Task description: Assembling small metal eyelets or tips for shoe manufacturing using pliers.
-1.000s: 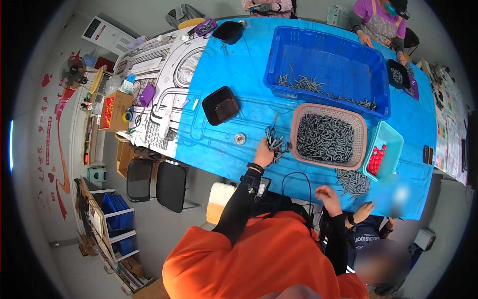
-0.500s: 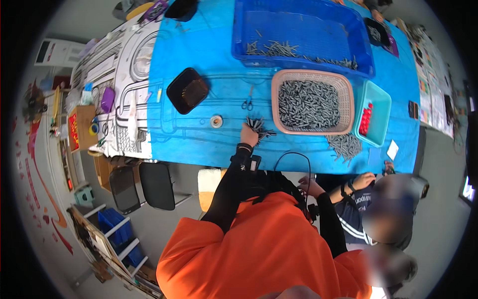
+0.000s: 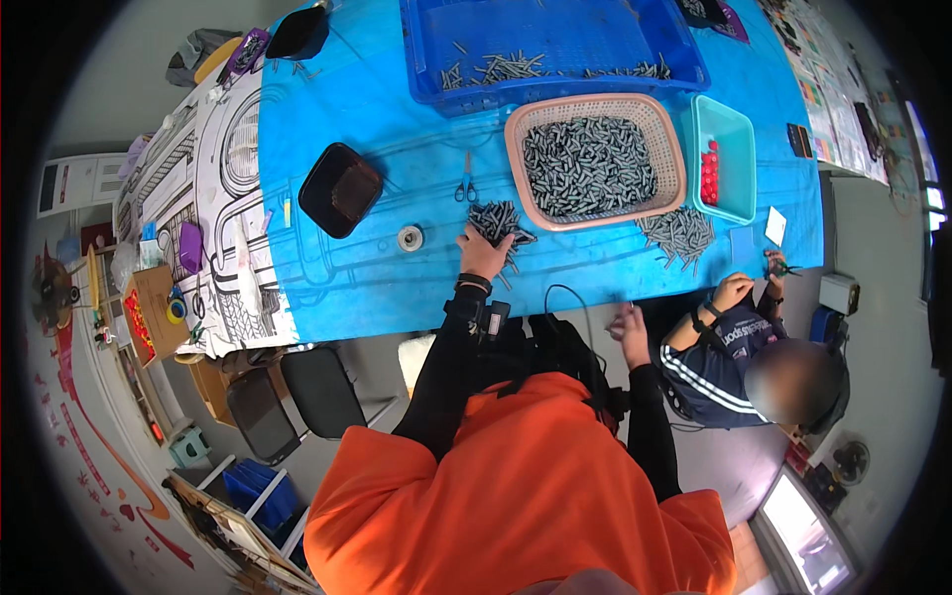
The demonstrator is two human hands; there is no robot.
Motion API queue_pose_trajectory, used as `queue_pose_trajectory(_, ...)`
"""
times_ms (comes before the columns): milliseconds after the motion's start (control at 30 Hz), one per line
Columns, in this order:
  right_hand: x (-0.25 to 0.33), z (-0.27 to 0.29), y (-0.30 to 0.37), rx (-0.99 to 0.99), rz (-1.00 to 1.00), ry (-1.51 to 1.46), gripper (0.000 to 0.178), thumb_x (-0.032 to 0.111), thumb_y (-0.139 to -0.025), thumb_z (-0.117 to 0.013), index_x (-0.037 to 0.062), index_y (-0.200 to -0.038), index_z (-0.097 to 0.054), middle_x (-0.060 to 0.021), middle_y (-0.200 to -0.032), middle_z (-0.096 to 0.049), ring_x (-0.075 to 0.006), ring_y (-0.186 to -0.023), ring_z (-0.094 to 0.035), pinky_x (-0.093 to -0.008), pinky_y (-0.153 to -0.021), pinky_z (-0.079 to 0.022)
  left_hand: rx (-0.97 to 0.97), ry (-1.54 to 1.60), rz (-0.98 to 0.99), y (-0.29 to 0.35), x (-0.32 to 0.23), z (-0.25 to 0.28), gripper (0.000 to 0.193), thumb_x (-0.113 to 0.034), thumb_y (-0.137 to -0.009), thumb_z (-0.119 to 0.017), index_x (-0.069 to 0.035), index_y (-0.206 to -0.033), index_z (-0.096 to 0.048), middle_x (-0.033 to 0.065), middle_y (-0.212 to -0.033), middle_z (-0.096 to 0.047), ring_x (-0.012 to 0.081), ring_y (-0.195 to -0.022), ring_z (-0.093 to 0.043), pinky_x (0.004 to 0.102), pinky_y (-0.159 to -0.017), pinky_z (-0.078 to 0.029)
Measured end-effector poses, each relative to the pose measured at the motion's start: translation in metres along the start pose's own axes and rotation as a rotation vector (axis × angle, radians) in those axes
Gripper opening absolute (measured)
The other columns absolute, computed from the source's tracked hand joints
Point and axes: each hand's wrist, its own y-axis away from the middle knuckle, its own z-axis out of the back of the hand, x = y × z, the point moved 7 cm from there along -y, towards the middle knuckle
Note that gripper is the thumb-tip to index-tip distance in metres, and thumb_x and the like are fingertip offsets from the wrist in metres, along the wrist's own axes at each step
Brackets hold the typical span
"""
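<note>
My left hand (image 3: 483,252) reaches onto the blue-covered table, its thumb and fingers closed around part of a heap of short dark-grey rod-shaped pieces (image 3: 496,216). A few of these pieces stick out past the thumb. Just in front of the table's near edge, my right hand (image 3: 629,335) is held with curled fingers; whatever it may hold is too small to make out. A pair of scissors (image 3: 466,188) lies beyond the heap, and a roll of tape (image 3: 410,238) sits left of my left hand.
A pink basket (image 3: 515,164) full of grey pieces stands ahead, with a loose pile (image 3: 679,236) beside it. Around are a teal bin (image 3: 736,159) with red pieces, a large blue tub (image 3: 555,40) and a black tray (image 3: 315,188). A co-worker (image 3: 714,362) sits at right.
The view has shifted, so the table things appear further left and higher. My left hand has opened wider around the heap, and my right hand has risen closer to the table edge.
</note>
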Motion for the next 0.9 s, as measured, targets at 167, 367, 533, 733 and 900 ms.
queue_pose_trajectory(167, 0.072, -0.052, 0.041, 0.302, 0.313, 0.139, 0.044, 0.027, -0.088, -0.057, 0.0166, -0.129, -0.046, -0.0045, -0.118, -0.05, -0.018, -0.101, -0.052, -0.0316, -0.081, -0.045, -0.178, -0.102, -0.14, 0.012, 0.025, 0.023, 0.076, -0.031, -0.077, -0.068, 0.008, -0.127, -0.028, 0.0305, -0.117, -0.04, 0.0469, -0.094, -0.052, 0.0479, -0.082, -0.046)
queue_pose_trajectory(367, 0.037, -0.1, 0.054, 0.744, 0.413, 0.57, 0.034, 0.028, -0.084, -0.061, 0.0109, -0.114, -0.06, -0.012, -0.111, -0.06, -0.0242, -0.098, -0.058, -0.0338, -0.084, -0.046, -0.044, -0.106, -0.104, 0.043, 0.054, 0.012, 0.066, -0.017, -0.074, -0.07, 0.003, -0.126, -0.034, 0.0248, -0.115, -0.044, 0.0433, -0.102, -0.048, 0.046, -0.088, -0.042)
queue_pose_trajectory(533, -0.01, -0.093, 0.022, 0.508, 0.458, 0.995, 0.026, 0.02, -0.08, -0.062, 0.0073, -0.102, -0.062, -0.0139, -0.094, -0.065, -0.0304, -0.084, -0.062, -0.0384, -0.077, -0.049, -0.095, -0.208, -0.523, 0.077, -0.001, 0.002, 0.071, -0.019, -0.074, -0.07, -0.012, -0.135, -0.035, 0.022, -0.133, -0.034, 0.0438, -0.119, -0.036, 0.0506, -0.098, -0.035)
queue_pose_trajectory(733, 0.047, -0.069, 0.004, -0.17, 0.748, 0.523, 0.025, 0.008, -0.073, -0.062, 0.0, -0.096, -0.058, -0.0173, -0.091, -0.059, -0.035, -0.089, -0.056, -0.0408, -0.082, -0.044, -0.247, -0.607, -0.592, 0.051, -0.047, -0.02, 0.078, -0.042, -0.078, -0.064, -0.017, -0.143, -0.027, 0.0139, -0.15, -0.012, 0.0423, -0.136, -0.011, 0.0678, -0.1, -0.016)
queue_pose_trajectory(900, 0.088, -0.082, -0.007, -0.45, 0.772, 0.579, 0.041, 0.006, -0.071, -0.06, -0.0009, -0.11, -0.05, -0.0215, -0.124, -0.043, -0.0386, -0.117, -0.038, -0.0445, -0.098, -0.033, -0.227, -0.708, -0.523, 0.024, -0.014, -0.042, 0.064, -0.045, -0.089, -0.047, -0.016, -0.143, -0.027, 0.0118, -0.15, -0.013, 0.0381, -0.137, -0.011, 0.0657, -0.102, -0.014)
